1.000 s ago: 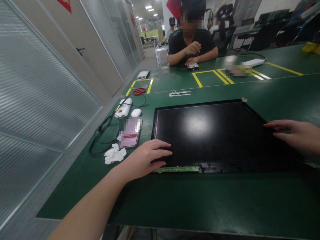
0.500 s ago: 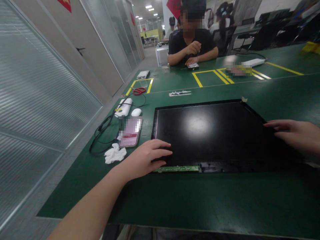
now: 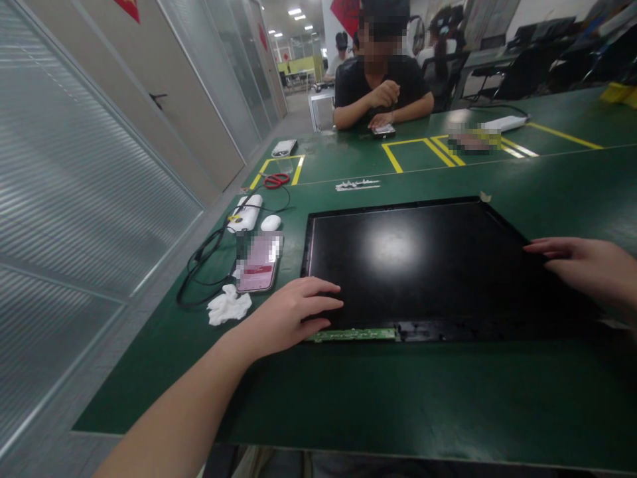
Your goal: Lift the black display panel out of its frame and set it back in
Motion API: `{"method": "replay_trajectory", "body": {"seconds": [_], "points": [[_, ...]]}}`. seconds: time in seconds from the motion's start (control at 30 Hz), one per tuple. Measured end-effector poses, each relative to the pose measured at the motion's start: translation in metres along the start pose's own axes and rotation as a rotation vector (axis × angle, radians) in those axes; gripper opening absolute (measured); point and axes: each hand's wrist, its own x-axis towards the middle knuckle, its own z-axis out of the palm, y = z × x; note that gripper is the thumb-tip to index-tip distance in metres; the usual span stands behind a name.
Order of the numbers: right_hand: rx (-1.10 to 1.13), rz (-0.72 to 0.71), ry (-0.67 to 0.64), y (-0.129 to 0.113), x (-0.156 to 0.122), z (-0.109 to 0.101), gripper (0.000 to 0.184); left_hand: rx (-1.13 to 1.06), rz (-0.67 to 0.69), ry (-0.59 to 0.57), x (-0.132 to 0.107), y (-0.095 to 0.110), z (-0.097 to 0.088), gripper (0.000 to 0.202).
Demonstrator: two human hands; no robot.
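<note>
A dark, glossy display panel (image 3: pixel 428 265) in a black frame lies screen side up on the green table. A narrow green circuit board (image 3: pixel 355 335) runs along the left part of its near edge. My left hand (image 3: pixel 293 312) rests over the panel's near left corner, fingers apart and stretched out over the screen. At the right edge is my right hand (image 3: pixel 587 262), its fingers extended and touching the frame; its underside is hidden. A small piece of tape (image 3: pixel 485 197) sticks up at the far right corner.
Left of the panel lie a phone (image 3: pixel 259 262), crumpled tissue (image 3: pixel 229 305), a white mouse-like object (image 3: pixel 271 223), a white device (image 3: pixel 246 214), black cable (image 3: pixel 182 285) and red-handled scissors (image 3: pixel 277 180). White strips (image 3: pixel 357 185) lie beyond the panel. A person (image 3: pixel 383 86) sits across the table.
</note>
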Motion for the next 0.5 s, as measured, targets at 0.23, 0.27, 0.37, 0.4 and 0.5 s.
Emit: {"method": "replay_trajectory", "body": {"seconds": [0.23,0.27,0.37,0.4,0.5], "points": [[-0.024,0.001,0.02,-0.004,-0.002,-0.002,0.039,0.0,0.002,-0.003,0.0,-0.002,0.0,0.034],[-0.043,-0.001,0.012,-0.004,-0.001,-0.004,0.039,0.007,0.004,-0.002,-0.001,-0.002,0.0,0.034],[-0.12,-0.018,-0.001,-0.007,-0.002,-0.008,0.038,0.062,-0.019,0.03,-0.001,-0.001,0.002,0.032],[-0.141,-0.022,0.002,-0.009,-0.002,-0.01,0.037,0.089,-0.049,0.049,-0.001,0.0,0.004,0.033],[-0.188,0.001,0.02,-0.013,-0.004,-0.012,0.035,0.15,-0.212,0.14,-0.001,0.002,0.011,0.042]]}}
